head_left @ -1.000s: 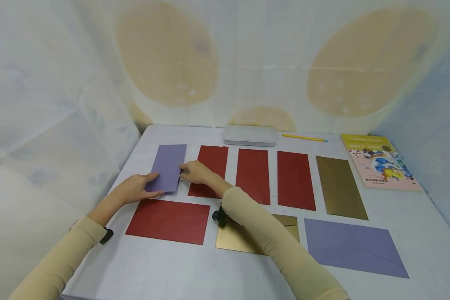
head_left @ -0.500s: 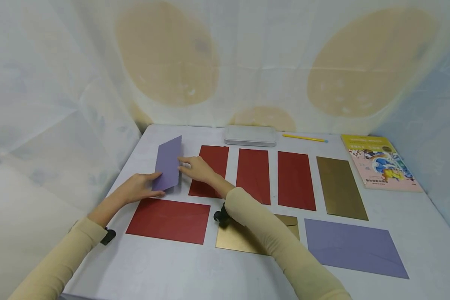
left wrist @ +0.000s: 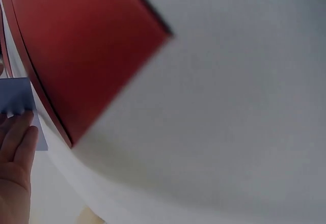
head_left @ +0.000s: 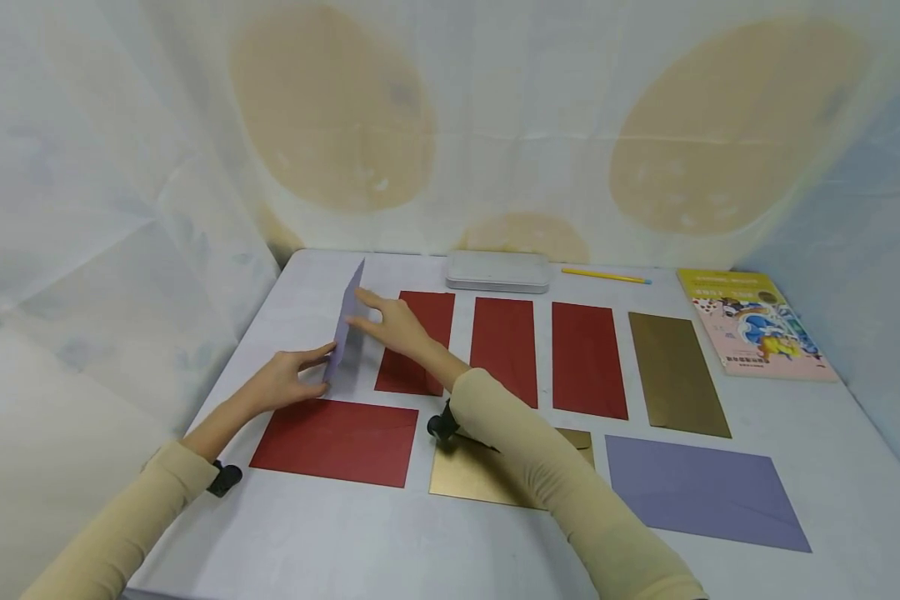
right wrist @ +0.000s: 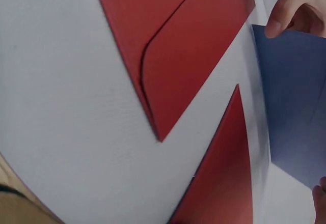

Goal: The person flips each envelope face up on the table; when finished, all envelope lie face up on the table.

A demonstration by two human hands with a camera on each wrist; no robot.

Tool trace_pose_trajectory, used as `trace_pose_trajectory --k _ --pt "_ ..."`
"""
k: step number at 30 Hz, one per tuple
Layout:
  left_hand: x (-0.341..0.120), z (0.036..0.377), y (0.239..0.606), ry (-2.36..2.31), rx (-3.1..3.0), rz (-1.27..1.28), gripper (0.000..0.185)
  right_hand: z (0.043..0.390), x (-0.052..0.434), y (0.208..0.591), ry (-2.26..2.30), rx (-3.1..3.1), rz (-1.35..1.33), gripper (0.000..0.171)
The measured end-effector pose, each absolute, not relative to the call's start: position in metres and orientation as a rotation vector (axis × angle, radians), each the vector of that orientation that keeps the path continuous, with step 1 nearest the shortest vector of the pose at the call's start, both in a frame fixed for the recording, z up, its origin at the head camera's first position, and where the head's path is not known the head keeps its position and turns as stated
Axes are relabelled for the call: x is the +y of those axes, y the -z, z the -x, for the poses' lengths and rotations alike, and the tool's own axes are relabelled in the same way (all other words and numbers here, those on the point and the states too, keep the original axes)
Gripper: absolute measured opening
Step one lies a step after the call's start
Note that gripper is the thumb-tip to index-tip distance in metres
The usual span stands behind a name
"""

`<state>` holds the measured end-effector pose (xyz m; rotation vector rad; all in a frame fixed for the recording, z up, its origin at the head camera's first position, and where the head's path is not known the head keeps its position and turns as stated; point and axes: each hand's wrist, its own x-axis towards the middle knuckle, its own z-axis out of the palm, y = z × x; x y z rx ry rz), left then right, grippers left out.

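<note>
A purple envelope [head_left: 342, 329] is tipped up steeply at the back left of the table, seen almost edge-on in the head view. My left hand [head_left: 287, 379] pinches its near corner; in the right wrist view the thumb lies on the envelope's broad face. My right hand [head_left: 401, 327] is at the raised right edge, thumb and index fingertips on it. Below my left hand lies a red envelope [head_left: 336, 442], placed crosswise. Another red envelope [head_left: 429, 310] lies lengthwise, partly under my right hand and forearm.
Two more red envelopes [head_left: 504, 346] [head_left: 588, 360] and a dull gold one [head_left: 677, 375] continue the back row. In front lie a gold envelope [head_left: 468, 479], partly covered by my right sleeve, and a purple one [head_left: 708, 492]. Behind are a pencil case [head_left: 497, 271], a pencil [head_left: 606, 276] and a book [head_left: 757, 327].
The purple envelope has gone from lying nearly flat to standing steeply on edge. My right hand has moved up and slightly left with its raised edge; my left hand has shifted slightly right.
</note>
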<state>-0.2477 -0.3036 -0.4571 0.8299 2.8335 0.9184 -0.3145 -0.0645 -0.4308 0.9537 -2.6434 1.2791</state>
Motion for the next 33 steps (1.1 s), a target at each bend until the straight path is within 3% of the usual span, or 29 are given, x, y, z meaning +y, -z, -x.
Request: trace_pose_trajectory --k 15,24,33 --pt "-0.286 0.243 0.459 -1.142 2.781 -0.859 0.067 0.311 -0.075 0.411 -1.165 -2.663 -0.873 0.062" --pt "-0.287 0.226 0.453 -1.090 3.097 -1.042 0.079 0.312 -0.080 0.412 -1.131 -2.679 -0.872 0.062" --pt "-0.282 0.220 0.440 -1.027 3.207 -1.185 0.075 0.311 -0.081 0.410 -1.129 -2.672 -0.886 0.063"
